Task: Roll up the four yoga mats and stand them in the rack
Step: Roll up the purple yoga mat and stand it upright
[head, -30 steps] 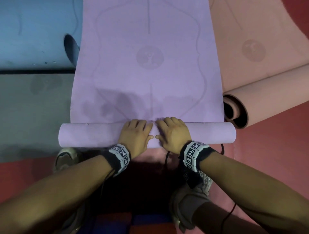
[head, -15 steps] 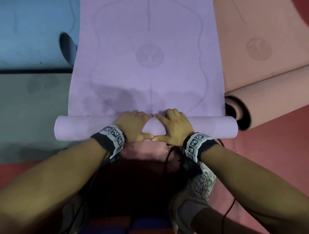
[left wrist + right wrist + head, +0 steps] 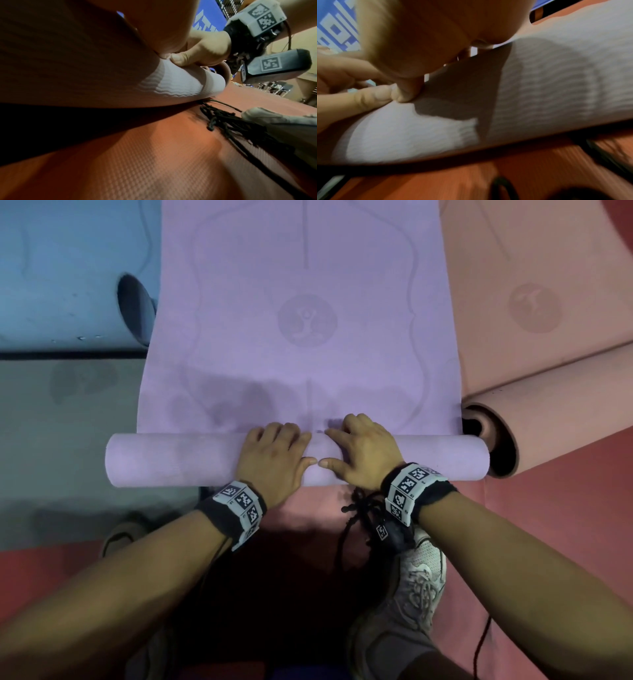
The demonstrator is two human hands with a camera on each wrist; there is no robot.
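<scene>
The purple mat lies flat ahead of me, its near end wound into a roll lying crosswise. Both hands sit side by side on the roll's middle. My left hand and right hand curl their fingers over the far side, with the thumb tips meeting on the near side. In the left wrist view the roll's ribbed surface shows under the right hand. In the right wrist view the roll fills the frame. No rack is in view.
A pink mat lies on the right, its rolled end almost touching the purple roll. At the upper left is a blue mat with a curled end, and below it a grey mat. My shoe stands on the red floor.
The purple roll has moved a little farther away from me along the mat. Both hands went forward with it, still on its middle.
</scene>
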